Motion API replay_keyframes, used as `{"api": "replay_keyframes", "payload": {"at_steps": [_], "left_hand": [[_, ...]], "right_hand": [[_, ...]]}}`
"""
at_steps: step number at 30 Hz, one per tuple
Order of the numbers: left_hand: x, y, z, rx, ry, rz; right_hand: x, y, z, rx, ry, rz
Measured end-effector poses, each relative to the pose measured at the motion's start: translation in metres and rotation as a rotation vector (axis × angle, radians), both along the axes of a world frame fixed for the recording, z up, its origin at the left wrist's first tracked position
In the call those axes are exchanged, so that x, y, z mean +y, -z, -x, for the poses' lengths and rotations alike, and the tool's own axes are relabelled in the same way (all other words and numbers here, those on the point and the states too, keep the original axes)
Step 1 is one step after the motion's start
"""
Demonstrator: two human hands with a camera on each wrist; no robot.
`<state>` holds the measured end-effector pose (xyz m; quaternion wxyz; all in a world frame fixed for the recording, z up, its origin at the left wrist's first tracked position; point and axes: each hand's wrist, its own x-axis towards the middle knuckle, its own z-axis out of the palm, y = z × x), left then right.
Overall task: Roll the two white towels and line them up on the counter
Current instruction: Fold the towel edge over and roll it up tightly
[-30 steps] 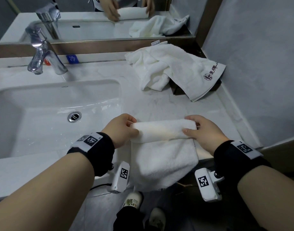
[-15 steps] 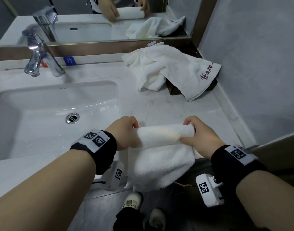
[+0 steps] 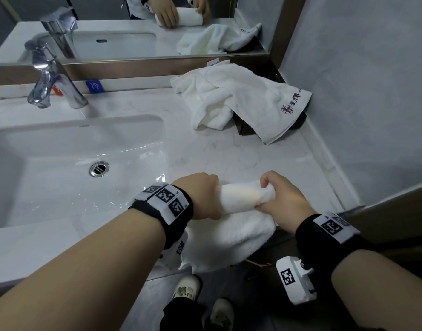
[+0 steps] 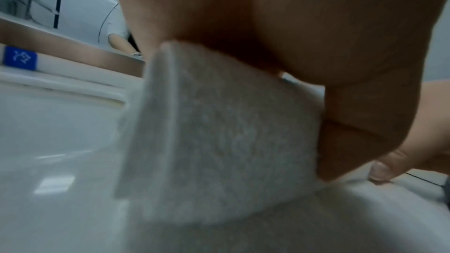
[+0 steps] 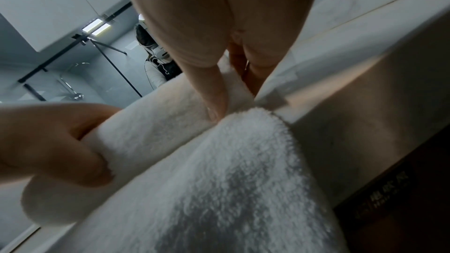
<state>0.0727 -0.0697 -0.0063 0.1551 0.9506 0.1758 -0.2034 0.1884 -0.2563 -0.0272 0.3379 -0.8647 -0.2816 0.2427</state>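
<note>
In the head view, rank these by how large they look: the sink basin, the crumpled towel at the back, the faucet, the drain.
1. sink basin
2. crumpled towel
3. faucet
4. drain

This is apparent size only; the wide-angle lens distorts the edges.

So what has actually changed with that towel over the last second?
Both hands have turned the rolled towel further, so the roll is thicker and less cloth hangs over the counter edge. The left hand and right hand grip its ends more fully than before. The crumpled second towel by the mirror has not moved.
</note>
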Motion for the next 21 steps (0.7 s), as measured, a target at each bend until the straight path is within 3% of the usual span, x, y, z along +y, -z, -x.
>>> {"api": "replay_keyframes", "payload": {"at_steps": [6,13,21], "left_hand": [[-0.006,0.009,0.002,-0.046,0.002,-0.036],[0.0,0.017,0.0,-0.182,0.067,-0.19],[0.015,0.021,0.003,-0.262,0.142,-0.297]], "right_hand": [[-0.001,-0.006,-0.001,-0.062,-0.071,0.049],[0.012,-0.017,-0.007,0.014,-0.118,-0.039],[0.032,-0.009,-0.02,0.1,-0.244,0.145]]}}
